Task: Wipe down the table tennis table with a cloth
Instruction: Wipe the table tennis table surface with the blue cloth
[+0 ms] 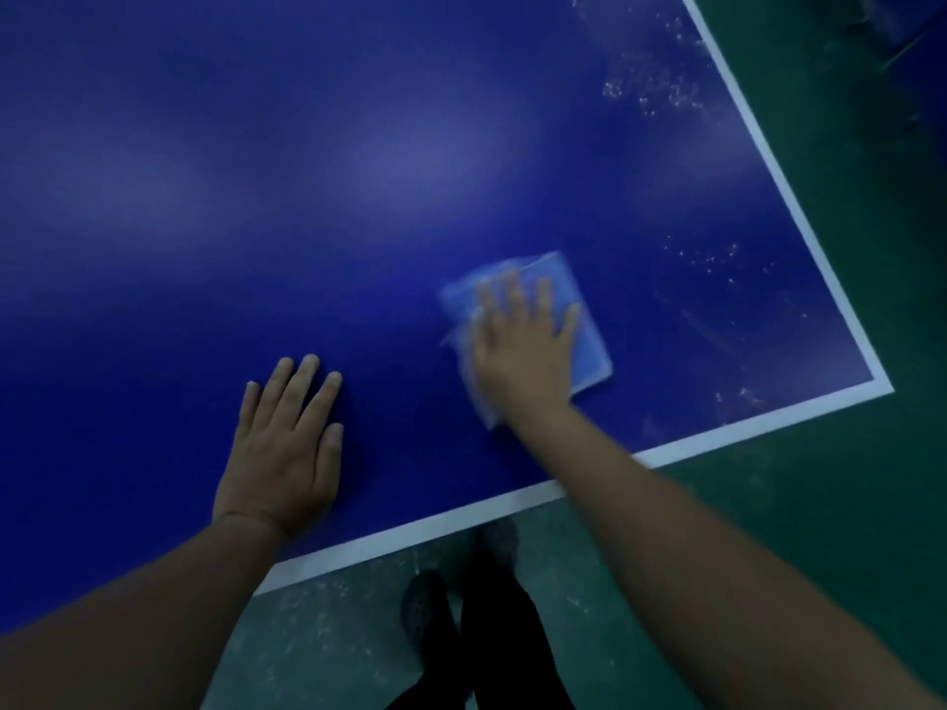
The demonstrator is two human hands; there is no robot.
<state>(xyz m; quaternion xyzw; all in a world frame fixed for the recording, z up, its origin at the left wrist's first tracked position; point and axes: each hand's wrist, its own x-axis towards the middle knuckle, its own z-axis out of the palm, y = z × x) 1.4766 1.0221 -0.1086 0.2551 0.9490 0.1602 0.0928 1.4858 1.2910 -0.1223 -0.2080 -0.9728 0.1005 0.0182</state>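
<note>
On the left, the person's left hand (284,443) is lying flat on the blue table tennis table (307,171), fingers straight and slightly spread, holding nothing and seemingly bracing the body just inside the near edge. To its right, the right hand (522,345) is pressing down with spread, straight fingers on a folded light-blue cloth (589,345), which is sitting on the tabletop near the near right corner, well inside the white border line (512,497). The hand and the cloth's left side are showing motion blur, so a wiping stroke is probably under way. The cloth is lying as a rough rectangle, its long axis running from the near edge away toward the far side and tilted a little to the left, and the palm is covering its left half while the right half is showing bare. Further right, pale specks and smears (651,89) are dotting the surface along the right edge, both beyond the cloth and between it and the corner. That dirty strip is lying to the right of and beyond the cloth, so the right hand, the nearer one, is likely to be carrying the cloth rightward and away. Beyond the table edges, green floor (820,504) is showing, with the person's dark shoes (425,602) below the near edge.
</note>
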